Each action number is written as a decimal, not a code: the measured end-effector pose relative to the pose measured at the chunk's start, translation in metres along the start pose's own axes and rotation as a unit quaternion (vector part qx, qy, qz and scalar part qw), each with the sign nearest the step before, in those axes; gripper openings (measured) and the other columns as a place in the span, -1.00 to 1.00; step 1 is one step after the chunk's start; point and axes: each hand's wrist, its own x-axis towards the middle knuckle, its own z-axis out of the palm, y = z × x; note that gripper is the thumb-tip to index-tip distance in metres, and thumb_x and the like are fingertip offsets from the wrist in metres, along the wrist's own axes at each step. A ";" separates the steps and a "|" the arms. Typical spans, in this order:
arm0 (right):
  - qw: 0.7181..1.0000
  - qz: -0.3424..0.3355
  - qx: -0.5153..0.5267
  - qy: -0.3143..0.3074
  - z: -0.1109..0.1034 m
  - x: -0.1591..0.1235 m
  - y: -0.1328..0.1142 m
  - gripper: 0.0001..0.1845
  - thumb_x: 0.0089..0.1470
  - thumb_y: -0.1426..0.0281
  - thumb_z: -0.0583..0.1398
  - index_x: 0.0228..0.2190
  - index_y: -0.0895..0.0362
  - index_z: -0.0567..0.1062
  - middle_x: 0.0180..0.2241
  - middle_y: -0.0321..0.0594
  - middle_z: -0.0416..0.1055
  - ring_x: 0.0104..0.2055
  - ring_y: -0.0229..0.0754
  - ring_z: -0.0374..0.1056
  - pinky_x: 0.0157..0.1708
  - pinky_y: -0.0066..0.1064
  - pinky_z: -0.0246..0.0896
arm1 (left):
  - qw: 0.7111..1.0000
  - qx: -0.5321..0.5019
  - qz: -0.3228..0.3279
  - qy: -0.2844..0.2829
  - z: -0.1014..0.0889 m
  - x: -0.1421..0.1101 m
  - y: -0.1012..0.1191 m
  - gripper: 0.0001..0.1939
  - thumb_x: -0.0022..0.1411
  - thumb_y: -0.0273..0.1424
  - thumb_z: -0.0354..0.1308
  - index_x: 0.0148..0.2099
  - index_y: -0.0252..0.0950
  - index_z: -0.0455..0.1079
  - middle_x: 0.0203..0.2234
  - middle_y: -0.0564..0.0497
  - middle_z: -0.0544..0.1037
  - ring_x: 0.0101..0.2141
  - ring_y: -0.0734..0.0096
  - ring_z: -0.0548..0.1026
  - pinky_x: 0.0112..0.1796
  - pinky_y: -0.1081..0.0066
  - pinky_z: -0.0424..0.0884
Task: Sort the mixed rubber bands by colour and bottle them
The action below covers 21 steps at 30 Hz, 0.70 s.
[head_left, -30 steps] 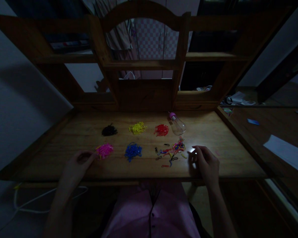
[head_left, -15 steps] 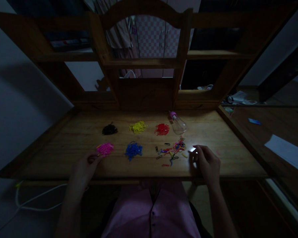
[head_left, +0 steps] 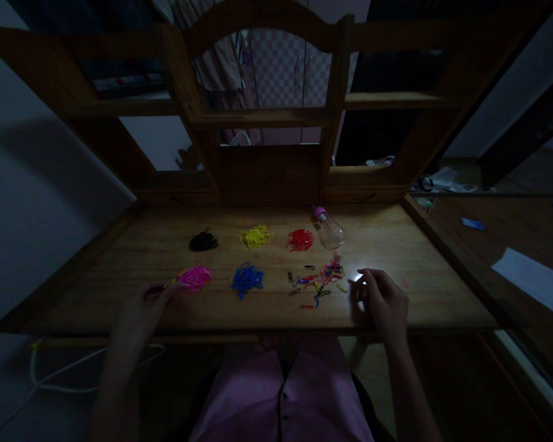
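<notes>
My left hand (head_left: pixel 141 313) is at the left end of the pink paper clip pile (head_left: pixel 196 278). Its thumb and forefinger pinch a small yellow paper clip (head_left: pixel 166 286), dim and partly covered by the fingertips. My right hand (head_left: pixel 384 304) rests on the tabletop with its fingers curled in; whatever is inside them, if anything, is hidden. Just left of it lies a loose mix of coloured paper clips (head_left: pixel 311 281). A blue pile (head_left: pixel 247 279) sits between this mix and the pink one. Behind are black (head_left: pixel 203 240), yellow (head_left: pixel 256 236) and red (head_left: pixel 300 240) piles.
A clear bulb-shaped bottle (head_left: pixel 332 234) with a pink cap lies behind the mixed clips. The wooden desk (head_left: pixel 133 258) has a shelf frame (head_left: pixel 267 118) at its far side. To the right, another surface holds a white paper sheet (head_left: pixel 534 282) and a small blue packet (head_left: pixel 472 223).
My left hand has shifted left, away from the pink pile, with the yellow paper clip between its fingertips. My right hand stays where it was.
</notes>
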 end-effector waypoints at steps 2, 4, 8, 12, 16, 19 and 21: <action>1.000 0.001 0.004 -0.003 0.000 0.000 -0.001 -0.65 0.21 0.14 0.10 -0.25 0.11 0.55 -0.52 -0.30 0.42 -0.47 -0.20 0.37 -0.42 -0.42 0.20 | 1.000 0.002 0.012 0.015 -0.001 0.006 -0.005 -0.55 0.08 -0.06 0.16 -0.15 -0.33 0.41 -0.26 -0.10 0.58 -0.22 0.16 0.55 -0.18 0.29 0.45; 1.000 0.000 0.006 -0.003 0.000 0.000 -0.001 -0.65 0.22 0.15 0.10 -0.25 0.11 0.55 -0.50 -0.29 0.43 -0.46 -0.20 0.37 -0.41 -0.41 0.20 | 0.999 0.018 0.039 0.018 -0.002 0.013 -0.008 -0.56 0.11 -0.09 0.14 -0.11 -0.34 0.41 -0.24 -0.10 0.58 -0.22 0.18 0.55 -0.18 0.31 0.45; 1.000 0.001 -0.002 0.004 0.000 0.000 -0.002 -0.66 0.22 0.15 0.10 -0.27 0.11 0.55 -0.49 -0.28 0.45 -0.44 -0.19 0.37 -0.39 -0.42 0.20 | 0.990 0.097 0.103 0.018 -0.003 0.031 -0.009 -0.55 0.20 -0.12 0.04 -0.03 -0.35 0.43 -0.14 -0.14 0.56 -0.14 0.16 0.52 -0.09 0.27 0.40; 1.000 0.009 0.005 -0.001 -0.001 0.000 -0.004 -0.68 0.21 0.15 0.11 -0.27 0.10 0.55 -0.51 -0.31 0.43 -0.46 -0.21 0.37 -0.41 -0.44 0.20 | 0.984 0.126 0.129 0.007 0.002 0.041 -0.005 -0.56 0.20 -0.13 0.04 -0.05 -0.34 0.45 -0.13 -0.12 0.54 -0.11 0.16 0.49 -0.07 0.29 0.37; 1.000 0.011 0.007 -0.005 -0.002 0.000 -0.004 -0.68 0.22 0.17 0.10 -0.26 0.10 0.55 -0.50 -0.30 0.43 -0.45 -0.21 0.37 -0.42 -0.44 0.19 | 0.985 0.119 0.122 -0.023 0.008 0.044 -0.003 -0.60 0.20 -0.16 0.04 -0.08 -0.34 0.45 -0.18 -0.09 0.54 -0.17 0.19 0.49 -0.13 0.34 0.38; 1.000 0.008 0.004 0.001 -0.001 0.000 -0.003 -0.68 0.22 0.16 0.10 -0.25 0.10 0.55 -0.48 -0.29 0.45 -0.43 -0.20 0.38 -0.39 -0.43 0.20 | 0.982 0.141 0.122 -0.015 0.010 0.047 -0.005 -0.60 0.22 -0.22 -0.01 -0.05 -0.38 0.42 -0.15 -0.14 0.51 -0.13 0.17 0.47 -0.09 0.32 0.35; 1.000 0.006 0.001 0.004 -0.001 0.000 -0.003 -0.68 0.21 0.16 0.10 -0.26 0.11 0.55 -0.48 -0.29 0.46 -0.42 -0.20 0.38 -0.38 -0.42 0.21 | 0.981 0.152 0.121 -0.011 0.010 0.050 -0.008 -0.60 0.23 -0.24 -0.04 -0.03 -0.39 0.40 -0.11 -0.17 0.50 -0.09 0.15 0.45 -0.06 0.30 0.33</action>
